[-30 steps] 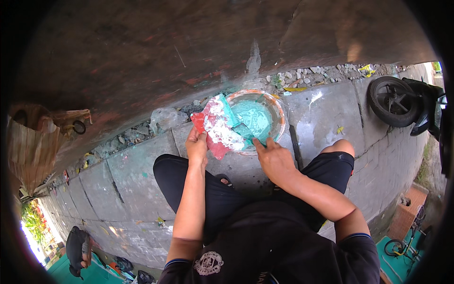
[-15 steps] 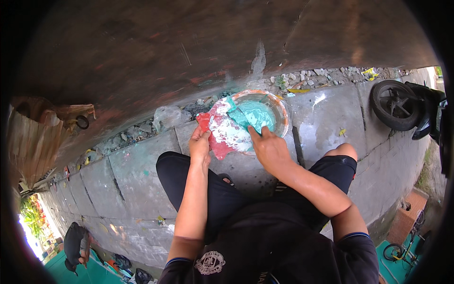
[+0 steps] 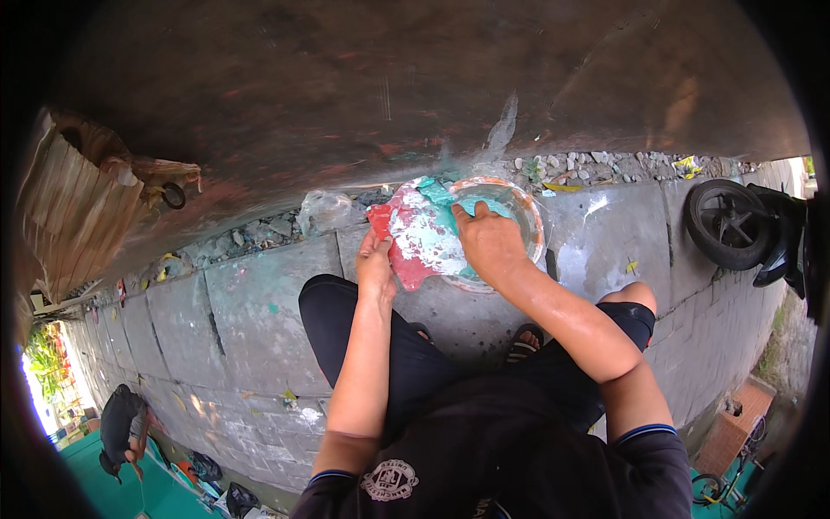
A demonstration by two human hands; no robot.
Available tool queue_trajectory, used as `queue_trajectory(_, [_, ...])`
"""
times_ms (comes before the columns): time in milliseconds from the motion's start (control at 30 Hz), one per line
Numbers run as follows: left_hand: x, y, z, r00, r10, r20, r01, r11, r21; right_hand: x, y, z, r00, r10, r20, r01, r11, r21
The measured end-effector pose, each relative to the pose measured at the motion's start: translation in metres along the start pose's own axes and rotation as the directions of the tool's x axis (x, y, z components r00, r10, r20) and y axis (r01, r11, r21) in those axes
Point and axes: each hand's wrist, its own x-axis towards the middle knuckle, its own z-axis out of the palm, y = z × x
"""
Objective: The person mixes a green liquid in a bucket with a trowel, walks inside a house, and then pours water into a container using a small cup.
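My left hand (image 3: 376,267) pinches the red corner of a flat, irregular red sheet (image 3: 416,271), smeared with white and some teal paste. The sheet overlaps the left side of a round tub (image 3: 539,227) whose rim is stained orange and white. Teal paste or paint (image 3: 475,204) shows inside the tub. My right hand (image 3: 494,246) is closed on a flat, teal-coated scraper (image 3: 436,192), its fingers extended along it. The scraper lies against the sheet's upper right part; its handle is hidden under my hand.
A dark wall (image 3: 346,104) rises beyond the tub, with rubble (image 3: 596,164) along its foot. Grey paving slabs (image 3: 268,303) surround me. A motorbike wheel (image 3: 731,225) stands at right, corrugated sheeting (image 3: 82,208) at left. Another person (image 3: 123,428) bends at lower left.
My right hand has moved up and left over the tub, taking the scraper to the sheet's upper edge. My left hand still holds the sheet. The view has shifted slightly.
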Motion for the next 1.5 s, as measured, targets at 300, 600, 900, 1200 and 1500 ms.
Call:
queue_trajectory(300, [-0.004,0.008,-0.001,1.0,0.022,0.011,-0.023,0.999,0.025,0.021,-0.006,-0.003,0.999,0.005,-0.037,-0.005,1.0,-0.01])
queue_trajectory(600, [0.005,-0.003,-0.023,0.989,0.116,-0.088,-0.108,0.99,0.091,-0.022,0.02,-0.053,0.977,0.212,-0.036,-0.197,0.951,0.239])
queue_trajectory(900, [0.008,0.005,-0.001,0.988,0.096,-0.117,-0.089,0.994,0.065,-0.046,0.06,0.084,0.937,0.241,0.253,-0.229,0.97,-0.078])
queue_trajectory(1200, [0.007,0.004,-0.005,0.975,0.115,-0.19,-0.111,0.993,0.033,-0.078,0.05,0.004,0.954,0.282,0.105,-0.296,0.942,0.161])
queue_trajectory(1500, [0.009,0.006,-0.004,0.977,0.053,-0.206,-0.051,0.999,0.014,-0.112,0.029,-0.065,0.997,0.08,0.005,-0.08,0.988,0.136])
